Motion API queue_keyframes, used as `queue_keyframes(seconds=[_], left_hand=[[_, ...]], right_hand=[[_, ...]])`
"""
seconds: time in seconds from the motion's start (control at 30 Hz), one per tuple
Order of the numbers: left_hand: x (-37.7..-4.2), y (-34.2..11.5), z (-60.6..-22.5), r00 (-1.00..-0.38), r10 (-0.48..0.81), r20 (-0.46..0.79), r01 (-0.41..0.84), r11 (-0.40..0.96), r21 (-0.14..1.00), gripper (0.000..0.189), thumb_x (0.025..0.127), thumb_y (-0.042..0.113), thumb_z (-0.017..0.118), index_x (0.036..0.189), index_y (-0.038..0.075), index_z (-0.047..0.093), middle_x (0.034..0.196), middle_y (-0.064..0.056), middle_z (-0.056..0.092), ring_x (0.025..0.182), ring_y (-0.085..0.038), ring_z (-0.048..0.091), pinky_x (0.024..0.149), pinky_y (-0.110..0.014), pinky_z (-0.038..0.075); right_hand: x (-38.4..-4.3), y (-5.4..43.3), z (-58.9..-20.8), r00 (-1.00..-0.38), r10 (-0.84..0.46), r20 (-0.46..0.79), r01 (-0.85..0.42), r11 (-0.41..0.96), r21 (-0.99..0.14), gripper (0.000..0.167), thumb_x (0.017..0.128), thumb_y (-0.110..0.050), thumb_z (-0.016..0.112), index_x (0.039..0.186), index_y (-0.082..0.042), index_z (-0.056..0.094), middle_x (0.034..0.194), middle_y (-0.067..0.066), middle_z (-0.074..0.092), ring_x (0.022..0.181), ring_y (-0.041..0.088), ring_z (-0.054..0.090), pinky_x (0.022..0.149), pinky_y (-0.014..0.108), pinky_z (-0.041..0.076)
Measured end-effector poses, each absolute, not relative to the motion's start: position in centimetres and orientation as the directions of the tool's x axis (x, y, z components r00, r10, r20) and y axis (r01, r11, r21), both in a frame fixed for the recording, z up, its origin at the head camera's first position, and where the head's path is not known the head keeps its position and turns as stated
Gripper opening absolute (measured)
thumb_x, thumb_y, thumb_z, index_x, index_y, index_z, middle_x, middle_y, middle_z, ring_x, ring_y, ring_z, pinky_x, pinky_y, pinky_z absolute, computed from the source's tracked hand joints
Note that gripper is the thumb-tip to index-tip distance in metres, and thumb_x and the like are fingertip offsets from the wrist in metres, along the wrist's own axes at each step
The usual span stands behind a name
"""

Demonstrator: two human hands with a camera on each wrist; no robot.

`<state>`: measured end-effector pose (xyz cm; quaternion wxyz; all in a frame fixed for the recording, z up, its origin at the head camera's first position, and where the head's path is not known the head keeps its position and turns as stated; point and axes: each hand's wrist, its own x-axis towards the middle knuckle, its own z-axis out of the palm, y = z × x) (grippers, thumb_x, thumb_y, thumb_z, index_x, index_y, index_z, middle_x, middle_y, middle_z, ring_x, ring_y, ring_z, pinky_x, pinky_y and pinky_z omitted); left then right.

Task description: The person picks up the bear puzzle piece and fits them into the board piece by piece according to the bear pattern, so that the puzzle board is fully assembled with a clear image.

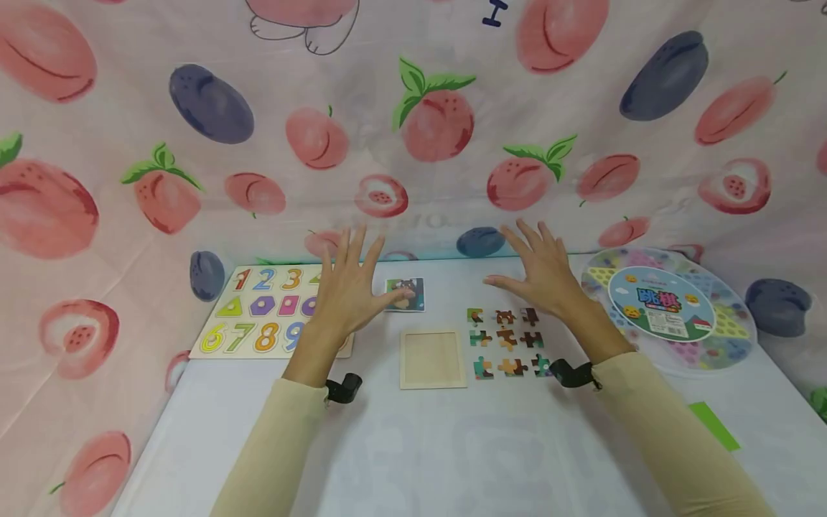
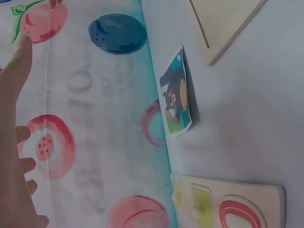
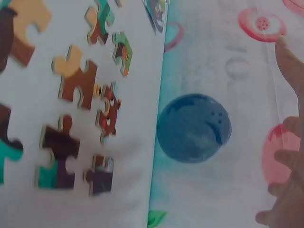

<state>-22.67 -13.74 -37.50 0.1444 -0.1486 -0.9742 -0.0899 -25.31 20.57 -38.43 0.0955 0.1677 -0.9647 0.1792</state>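
Note:
My left hand (image 1: 347,291) is raised with its fingers spread, above the right part of a wooden number and shape board (image 1: 258,316). A small bear picture card (image 1: 416,293) lies just right of its thumb. My right hand (image 1: 543,269), also spread and holding nothing, hovers behind several jigsaw pieces (image 1: 507,339) laid out in rows. Between the arms lies a square wooden puzzle frame (image 1: 433,360) with a bare inside. In the right wrist view, brown and teal jigsaw pieces (image 3: 76,78) lie apart from one another. Neither hand touches anything.
A round Chinese checkers board (image 1: 736,316) lies at the right, partly behind the right forearm. A green strip (image 1: 713,426) is on the white table (image 1: 413,452) near that forearm. Fruit-printed cloth (image 1: 439,201) rises along the table's back and left edges.

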Motion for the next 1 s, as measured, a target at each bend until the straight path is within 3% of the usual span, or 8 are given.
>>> queue_keyframes(seconds=[0.27,0.63,0.77,1.0], left_hand=[[-20.7,-14.2,-39.2,-0.927,0.288,0.239,0.356,0.878,0.320,0.107,0.081,0.075,0.066,0.164,0.022,0.023,0.172,-0.011,0.019,0.162,-0.035,0.012,0.130,-0.064,0.009],[-18.7,-14.2,-41.5,-0.928,0.352,0.124,0.363,0.771,0.523,0.111,0.079,0.057,0.081,0.165,0.024,0.019,0.174,-0.002,0.017,0.163,-0.027,0.013,0.130,-0.058,0.017],[-18.2,-14.1,-42.4,-0.938,0.343,0.056,0.310,0.755,0.578,0.115,0.077,0.053,0.085,0.165,0.027,0.016,0.174,-0.001,0.018,0.163,-0.026,0.015,0.130,-0.056,0.019],[-17.0,-13.7,-44.2,-0.937,0.347,-0.024,0.240,0.694,0.679,0.113,0.075,0.044,0.090,0.162,0.018,0.021,0.168,-0.006,0.031,0.159,-0.026,0.026,0.129,-0.051,0.027]], right_hand=[[-25.0,19.3,-40.3,-0.902,-0.404,0.153,-0.423,0.756,-0.500,0.092,0.089,-0.050,0.075,0.163,-0.022,0.028,0.167,0.018,0.031,0.157,0.045,0.020,0.121,0.075,0.019],[-25.0,18.8,-42.3,-0.884,-0.448,0.132,-0.429,0.668,-0.608,0.081,0.088,-0.037,0.079,0.157,-0.015,0.042,0.162,0.012,0.043,0.153,0.038,0.033,0.123,0.064,0.029],[-25.0,18.6,-42.7,-0.889,-0.447,0.096,-0.404,0.672,-0.620,0.073,0.088,-0.035,0.080,0.151,-0.011,0.050,0.158,0.011,0.049,0.150,0.037,0.039,0.122,0.062,0.033],[-25.1,18.7,-43.7,-0.895,-0.444,0.038,-0.381,0.717,-0.583,0.057,0.089,-0.035,0.079,0.137,-0.010,0.063,0.145,0.013,0.061,0.142,0.039,0.048,0.118,0.063,0.038]])
